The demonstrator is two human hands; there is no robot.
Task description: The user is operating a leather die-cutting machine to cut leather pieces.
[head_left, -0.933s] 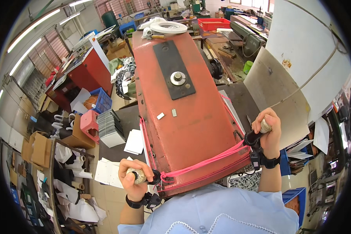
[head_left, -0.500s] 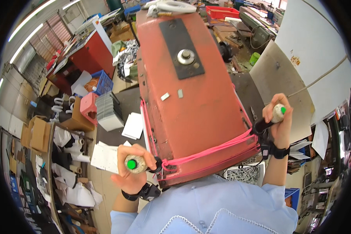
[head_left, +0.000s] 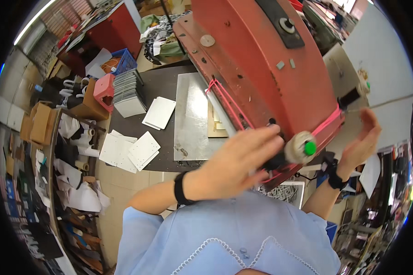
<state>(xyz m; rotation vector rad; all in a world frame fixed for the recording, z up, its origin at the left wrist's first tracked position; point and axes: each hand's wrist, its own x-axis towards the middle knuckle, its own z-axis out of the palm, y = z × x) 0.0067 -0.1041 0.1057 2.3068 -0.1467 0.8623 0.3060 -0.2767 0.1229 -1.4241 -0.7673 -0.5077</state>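
Two open hands beside the handles of one red press machine.

The left hand [head_left: 236, 160] is spread flat, its grip apart, fingertips just beside the near handle knob [head_left: 302, 146] with a green button; the right hand [head_left: 363, 140] is also open, grip apart, near the far-right handle knob [head_left: 363, 87]. The single red machine [head_left: 261, 68] stands over a dark bench [head_left: 163, 87], its long axis running from near right to far left. One metal plate [head_left: 192, 117] lies beneath it. Several white sheets [head_left: 137, 146] lie left, and a grey stack [head_left: 127, 87] lies farther left. The cluttered workshop floor holds cardboard boxes [head_left: 39, 121].
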